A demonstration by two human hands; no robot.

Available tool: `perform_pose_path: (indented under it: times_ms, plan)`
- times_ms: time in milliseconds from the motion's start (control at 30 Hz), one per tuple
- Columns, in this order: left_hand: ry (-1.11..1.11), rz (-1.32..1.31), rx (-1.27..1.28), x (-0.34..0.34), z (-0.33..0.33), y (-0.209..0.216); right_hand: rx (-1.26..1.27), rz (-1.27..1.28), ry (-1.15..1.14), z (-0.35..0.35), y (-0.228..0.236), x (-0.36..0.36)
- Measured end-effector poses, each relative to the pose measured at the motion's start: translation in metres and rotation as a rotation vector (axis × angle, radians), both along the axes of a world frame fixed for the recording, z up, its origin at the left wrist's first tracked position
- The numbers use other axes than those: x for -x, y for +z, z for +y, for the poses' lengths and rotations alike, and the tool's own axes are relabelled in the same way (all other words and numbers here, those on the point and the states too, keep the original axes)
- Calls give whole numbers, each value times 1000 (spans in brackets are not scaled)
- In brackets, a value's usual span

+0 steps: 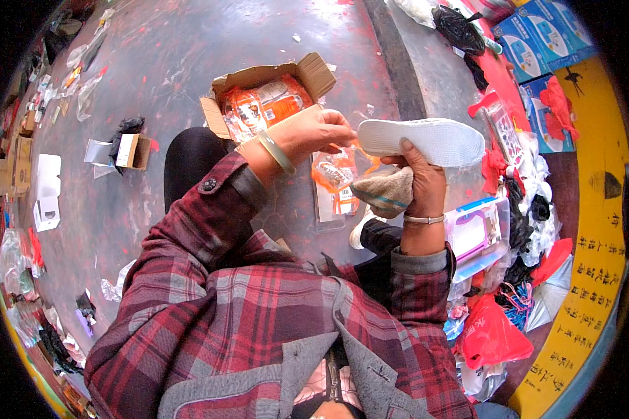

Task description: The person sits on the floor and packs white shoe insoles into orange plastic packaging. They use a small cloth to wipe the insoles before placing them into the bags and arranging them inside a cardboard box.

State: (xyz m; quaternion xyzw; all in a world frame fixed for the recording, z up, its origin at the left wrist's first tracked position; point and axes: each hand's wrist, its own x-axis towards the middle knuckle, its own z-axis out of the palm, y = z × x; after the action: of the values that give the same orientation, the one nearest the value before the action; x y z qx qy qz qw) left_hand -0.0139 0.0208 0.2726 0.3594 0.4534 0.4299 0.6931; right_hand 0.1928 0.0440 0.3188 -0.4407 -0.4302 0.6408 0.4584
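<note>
One white insole (426, 140), flat, oval, textured, in clear wrap.

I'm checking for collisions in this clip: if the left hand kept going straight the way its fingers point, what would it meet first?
The left hand points toward the person's right, at the near end of the white insole held by the right hand. It would likely meet that insole first; its fingertips already look close, though depth is unclear.

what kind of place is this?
Probably an informal packing or sorting spot on a bare concrete floor, not a bench. The clues are an open cardboard box of orange packets, loose plastic bags and blue cartons piled at the right. The person's hands hold a white insole.
</note>
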Motion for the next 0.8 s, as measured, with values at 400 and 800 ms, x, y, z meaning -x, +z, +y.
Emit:
perform_pose_path:
  times_ms: [400,800]
  plan:
    - [231,154,-412,-9,3,-24,-146,-54,116,-14,-10,6]
    - [239,-15,-289,-12,3,-17,-94,63,-80,-7,-10,10]
